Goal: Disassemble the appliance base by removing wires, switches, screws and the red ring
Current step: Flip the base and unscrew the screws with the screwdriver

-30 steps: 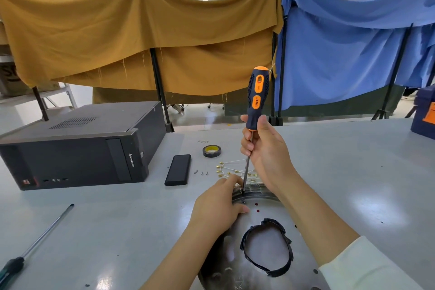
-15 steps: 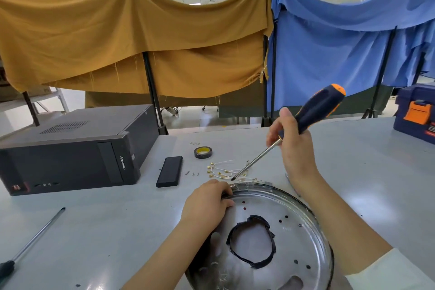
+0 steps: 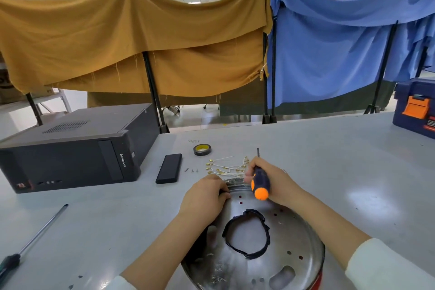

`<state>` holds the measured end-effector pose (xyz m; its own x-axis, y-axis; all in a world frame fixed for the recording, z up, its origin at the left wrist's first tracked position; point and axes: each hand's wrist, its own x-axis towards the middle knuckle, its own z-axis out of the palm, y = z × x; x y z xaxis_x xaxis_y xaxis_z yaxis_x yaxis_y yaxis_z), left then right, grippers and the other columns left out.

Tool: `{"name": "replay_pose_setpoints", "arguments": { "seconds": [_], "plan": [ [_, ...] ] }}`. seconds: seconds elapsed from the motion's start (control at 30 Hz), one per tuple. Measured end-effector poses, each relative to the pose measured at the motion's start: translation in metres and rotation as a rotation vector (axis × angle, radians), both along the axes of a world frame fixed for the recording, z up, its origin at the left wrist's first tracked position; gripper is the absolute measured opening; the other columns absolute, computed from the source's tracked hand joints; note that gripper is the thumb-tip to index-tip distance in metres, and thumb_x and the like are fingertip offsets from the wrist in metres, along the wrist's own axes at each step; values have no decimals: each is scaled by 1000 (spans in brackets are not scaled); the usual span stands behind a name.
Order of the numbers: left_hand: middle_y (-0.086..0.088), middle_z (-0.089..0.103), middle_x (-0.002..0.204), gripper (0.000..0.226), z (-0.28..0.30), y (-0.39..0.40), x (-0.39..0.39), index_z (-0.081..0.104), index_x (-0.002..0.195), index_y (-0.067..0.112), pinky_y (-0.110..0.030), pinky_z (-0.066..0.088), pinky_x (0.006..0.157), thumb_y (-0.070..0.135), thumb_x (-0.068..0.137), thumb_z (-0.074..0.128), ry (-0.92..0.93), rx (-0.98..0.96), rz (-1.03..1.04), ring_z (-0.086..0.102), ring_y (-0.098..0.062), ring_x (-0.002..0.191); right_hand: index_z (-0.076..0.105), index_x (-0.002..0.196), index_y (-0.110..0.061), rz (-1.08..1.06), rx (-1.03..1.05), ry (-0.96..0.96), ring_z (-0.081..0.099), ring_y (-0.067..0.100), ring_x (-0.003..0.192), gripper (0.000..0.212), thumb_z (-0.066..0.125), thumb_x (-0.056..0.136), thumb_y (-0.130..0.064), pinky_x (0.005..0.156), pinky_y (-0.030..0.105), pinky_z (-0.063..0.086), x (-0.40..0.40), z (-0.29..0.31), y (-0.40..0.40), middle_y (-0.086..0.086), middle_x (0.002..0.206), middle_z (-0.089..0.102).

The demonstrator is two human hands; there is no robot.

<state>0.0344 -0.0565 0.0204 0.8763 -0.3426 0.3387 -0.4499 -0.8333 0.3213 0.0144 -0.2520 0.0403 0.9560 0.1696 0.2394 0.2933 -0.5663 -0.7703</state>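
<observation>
The round metal appliance base [image 3: 289, 238] lies on the grey table close to me, with a black ring-shaped gasket [image 3: 247, 234] at its middle and a red ring [image 3: 316, 281] showing at its lower right edge. My left hand [image 3: 204, 198] grips the base's far left rim. My right hand [image 3: 275, 180] holds a black and orange screwdriver [image 3: 260, 183] low over the far rim, shaft pointing away from me. Loose white wires with brass terminals [image 3: 228, 167] lie just beyond the base. Small screws [image 3: 191, 170] lie to their left.
A black computer case [image 3: 70, 148] stands at the left. A black flat device [image 3: 169, 168] and a roll of tape [image 3: 202, 150] lie beyond the base. A second screwdriver [image 3: 30, 242] lies at the near left. A blue and orange toolbox [image 3: 415, 108] sits far right.
My right hand lifted the screwdriver off the base's rim, swung it out to the right, then lowered it with the shaft pointing away. My left hand stayed on the rim.
</observation>
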Motion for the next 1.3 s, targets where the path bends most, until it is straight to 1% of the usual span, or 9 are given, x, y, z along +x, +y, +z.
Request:
{"name": "replay_pose_setpoints", "arguments": {
  "seconds": [0.13,0.2,0.3,0.43,0.6,0.77,0.83,1.03,1.3],
  "plan": [
    [8,62,88,11,3,-2,-2,60,70,25,-21,43,75,23,80,60,-10,-125,-29,57,-11,88,39,91,-33,-46,-449,17,56,25,81,31,54,80,-8,73,39,46,2,-8,1,-5,84,57],
    [10,67,88,21,6,-1,-4,55,62,27,-20,47,77,17,77,65,36,-340,-14,61,-7,87,37,91,-35,-59,-488,21,51,23,77,30,52,81,-11,69,37,43,2,-7,3,-7,80,52],
    [10,72,88,9,14,7,2,68,69,20,-17,52,78,16,77,71,156,-687,55,67,-7,79,37,93,-33,-39,-489,32,53,25,80,30,52,82,-9,72,37,45,2,-7,2,-5,82,54],
    [-15,73,81,8,23,31,21,69,83,2,-20,57,70,4,77,74,402,-1062,90,68,-21,75,37,93,-34,-36,-512,24,56,27,84,32,54,82,-9,71,35,45,6,-9,0,-4,87,55],
    [-18,69,85,13,11,61,59,64,83,0,-24,58,69,-3,76,74,390,-922,229,66,-23,72,38,95,-31,-23,-506,28,55,27,83,32,54,82,-7,70,34,44,9,-10,1,-1,87,56],
    [-6,66,71,16,-11,68,101,60,75,11,-30,56,68,10,78,76,271,-334,314,63,-20,59,40,95,-30,-12,-489,23,52,26,77,27,51,83,-9,65,35,40,10,-12,-1,2,85,58],
    [-4,66,74,17,-15,64,113,60,74,13,-34,56,71,13,77,77,270,-205,315,64,-23,63,39,94,-31,-16,-489,14,50,26,75,27,51,82,-10,64,34,39,11,-14,-1,1,82,57],
    [-12,68,87,15,-14,54,134,66,82,6,-40,55,77,18,79,75,278,-107,300,65,-32,81,35,91,-35,-31,-506,14,47,22,68,33,51,81,-9,58,34,36,14,-18,-2,-6,69,49],
    [-13,69,88,9,-18,53,143,69,85,5,-41,55,75,13,85,67,262,-34,275,62,-30,71,33,89,-36,-49,-538,-20,49,24,67,36,51,79,-6,55,35,34,13,-20,-2,-3,67,50]
  ]
}}
